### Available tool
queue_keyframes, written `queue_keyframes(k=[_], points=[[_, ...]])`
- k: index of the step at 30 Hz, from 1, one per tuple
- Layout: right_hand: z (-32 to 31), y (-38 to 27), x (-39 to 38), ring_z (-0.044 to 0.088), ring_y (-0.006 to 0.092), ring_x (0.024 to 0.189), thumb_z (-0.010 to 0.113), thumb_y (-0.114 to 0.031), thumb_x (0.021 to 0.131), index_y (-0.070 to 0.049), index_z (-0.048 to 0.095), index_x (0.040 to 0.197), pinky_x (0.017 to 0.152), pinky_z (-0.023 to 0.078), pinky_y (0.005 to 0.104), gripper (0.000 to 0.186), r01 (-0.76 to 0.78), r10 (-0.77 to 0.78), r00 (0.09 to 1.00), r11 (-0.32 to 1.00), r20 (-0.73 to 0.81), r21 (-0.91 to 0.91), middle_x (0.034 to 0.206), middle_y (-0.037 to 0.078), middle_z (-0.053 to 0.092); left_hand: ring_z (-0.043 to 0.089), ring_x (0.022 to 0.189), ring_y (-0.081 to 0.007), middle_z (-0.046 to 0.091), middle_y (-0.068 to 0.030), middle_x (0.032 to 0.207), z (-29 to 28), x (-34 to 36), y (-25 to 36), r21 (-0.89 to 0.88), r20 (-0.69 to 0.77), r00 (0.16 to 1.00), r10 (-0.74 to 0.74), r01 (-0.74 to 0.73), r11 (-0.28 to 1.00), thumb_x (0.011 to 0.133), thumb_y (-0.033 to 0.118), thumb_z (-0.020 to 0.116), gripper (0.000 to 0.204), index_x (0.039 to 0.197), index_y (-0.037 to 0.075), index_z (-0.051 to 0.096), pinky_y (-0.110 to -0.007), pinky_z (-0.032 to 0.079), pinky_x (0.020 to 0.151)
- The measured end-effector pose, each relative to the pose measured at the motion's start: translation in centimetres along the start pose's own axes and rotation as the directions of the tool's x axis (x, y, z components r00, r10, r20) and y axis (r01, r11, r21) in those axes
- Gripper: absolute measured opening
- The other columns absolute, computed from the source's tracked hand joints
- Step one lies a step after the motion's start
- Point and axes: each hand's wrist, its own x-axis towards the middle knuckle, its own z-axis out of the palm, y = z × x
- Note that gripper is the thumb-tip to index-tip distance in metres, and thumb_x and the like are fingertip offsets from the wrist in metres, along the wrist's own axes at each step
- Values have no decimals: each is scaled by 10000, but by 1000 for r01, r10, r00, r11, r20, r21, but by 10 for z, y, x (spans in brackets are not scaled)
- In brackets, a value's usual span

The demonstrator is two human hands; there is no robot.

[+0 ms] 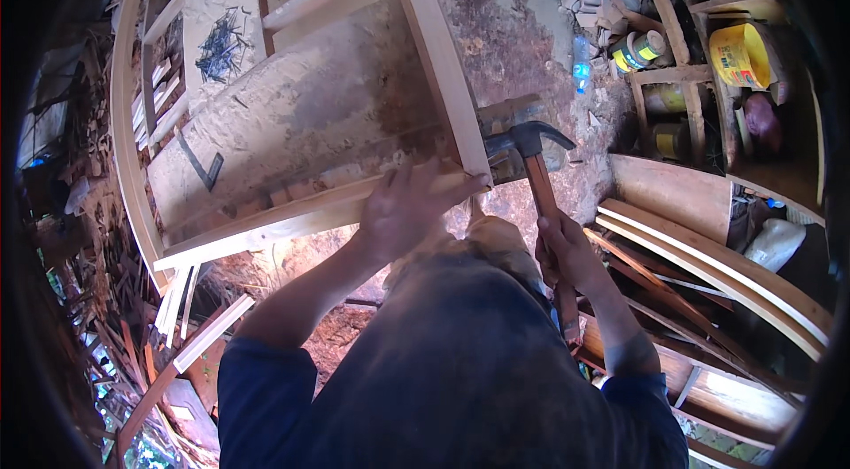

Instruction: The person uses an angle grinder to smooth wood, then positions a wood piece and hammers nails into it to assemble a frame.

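Just beside a pale wooden frame (pixel 438 70), a brown-handled, dark-headed claw hammer (pixel 541 190), long axis pointing forward, claw rightward, is gripped by the right hand (pixel 567 252), fingers curled, while the frame is touched by the left hand (pixel 398 214), whose hold cannot be told.

- Wood frame (pixel 434 53): far end cut off by top edge.
- Near rail (pixel 266 239): pt. hidden under L hand (pixel 398 212).
- Whatever's at the tips of the L fingers, nr. corner: too small to ID.
- Hammer (pixel 529 139): pt. of handle hidden in R hand (pixel 568 252).
- Thin dk. pieces (pixel 223 46), piled: too small to count.
- Dk. shirt (pixel 469 363): cut off by btm. edge, hides what's below.
- Long boards (pixel 708 267): R ends lost in dk. rim.
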Motion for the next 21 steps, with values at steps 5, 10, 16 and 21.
queue_keyframes(k=[5, 10, 16, 21], points=[[-12, -16, -6, 492, 95, 434, 514, -371, 1057, -59, 518, 1078, 394, 401, 264, 312, -23, 23, 1000, 1000, -20, -14, 656, 2, 516, 366, 1446, -178, 288, -142, 1634, -14, 0, 7, -953, 128, 986, -105, 152, 262, 1121, 329, 150, 489, 1556, 499, 294, -310, 270, 1158], [-36, -34, -23, 469, 89, 445, 490, -346, 1065, -81, 542, 1069, 413, 397, 264, 270, -8, 14, 994, 999, -105, 50, 655, -8, 509, 356, 1451, -170, 263, -123, 1651, -10, 0, 5, -970, 204, 972, -118, 217, 109, 1118, 338, 135, 494, 1569, 491, 268, -314, 271, 1162], [-22, -17, -15, 497, 111, 472, 512, -413, 1052, -80, 500, 1091, 426, 420, 279, 335, 43, -50, 997, 990, -54, -134, 681, 2, 525, 332, 1470, -211, 270, -91, 1650, -2, -1, 0, -839, 8, 998, -58, 38, 542, 1116, 336, 146, 499, 1606, 407, 202, -350, 225, 1216], [-14, -25, -16, 511, 100, 501, 539, -400, 1046, -82, 488, 1081, 453, 433, 269, 324, -30, 35, 996, 998, 79, -53, 699, 0, 532, 319, 1482, -227, 288, -90, 1637, -4, 3, -4, -903, 80, 994, -72, 103, 418, 1114, 349, 159, 501, 1613, 381, 176, -367, 212, 1235]])
